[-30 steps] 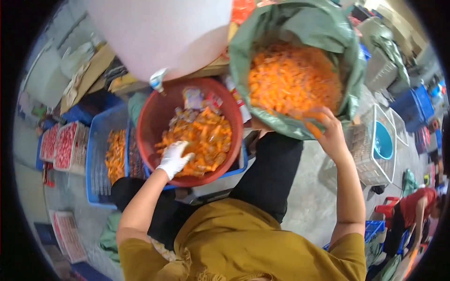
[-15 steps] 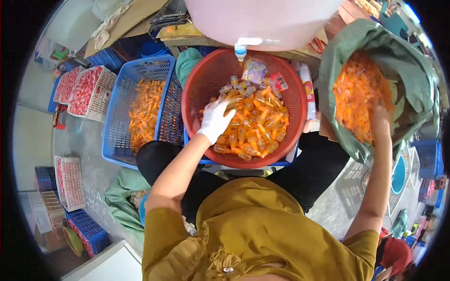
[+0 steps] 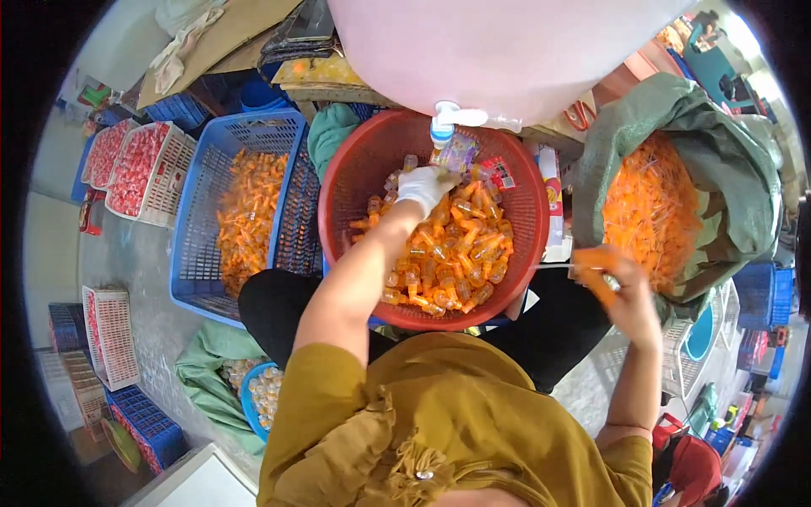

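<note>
In front of me, a red plastic basket [image 3: 338, 194] holds many small clear bottles with orange parts [image 3: 448, 262]. My left hand [image 3: 421, 188], in a white glove, is in its upper part, fingers closed on a small clear bottle that is blurred by motion. My bare right hand [image 3: 629, 291] is between the basket and the green sack [image 3: 726, 127], closed round orange plastic pieces [image 3: 601, 266]; a thin pale stick points from them toward the basket rim. More orange pieces with thin sticks [image 3: 650, 211] fill the sack. Motion smears the right fingers.
A pink-white tank with a tap [image 3: 443, 125] overhangs the basket's far rim. To the left stands a blue crate [image 3: 182, 262] of orange bottles; white crates [image 3: 173, 182] of red-and-white pieces lie beyond. A blue bowl [image 3: 247, 401] of clear bottles sits by my left leg.
My right hand has come out of the green sack toward the basket, with orange pieces in it. My left hand has moved up and right and closed at the far bottles.
</note>
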A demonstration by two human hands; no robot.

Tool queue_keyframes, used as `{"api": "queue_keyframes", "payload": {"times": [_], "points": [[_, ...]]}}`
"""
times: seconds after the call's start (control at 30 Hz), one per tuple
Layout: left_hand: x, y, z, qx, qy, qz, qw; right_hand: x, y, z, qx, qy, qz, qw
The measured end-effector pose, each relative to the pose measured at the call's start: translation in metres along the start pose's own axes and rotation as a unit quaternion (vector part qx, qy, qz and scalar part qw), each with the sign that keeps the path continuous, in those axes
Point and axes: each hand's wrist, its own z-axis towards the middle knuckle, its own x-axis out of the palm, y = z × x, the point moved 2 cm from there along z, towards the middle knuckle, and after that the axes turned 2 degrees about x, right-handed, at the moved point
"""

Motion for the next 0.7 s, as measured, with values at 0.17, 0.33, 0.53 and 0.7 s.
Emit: {"api": "queue_keyframes", "payload": {"times": [0.17,0.33,0.53,0.7], "points": [[-0.072,-0.027,-0.084,-0.042,0.087,-0.719,0.688,0.051,-0.019,0.04,0.118,0.015,0.145,0.982],[-0.075,-0.016,-0.113,0.069,-0.096,-0.663,0.739,0.064,0.022,0.101,0.02,-0.018,0.311,0.95],[-0.079,-0.032,-0.093,0.048,-0.11,-0.666,0.736,0.071,0.053,0.138,-0.011,-0.032,0.29,0.956],[-0.073,-0.036,-0.083,0.05,-0.104,-0.698,0.707,0.057,0.079,0.148,-0.089,-0.041,0.219,0.971]]}}
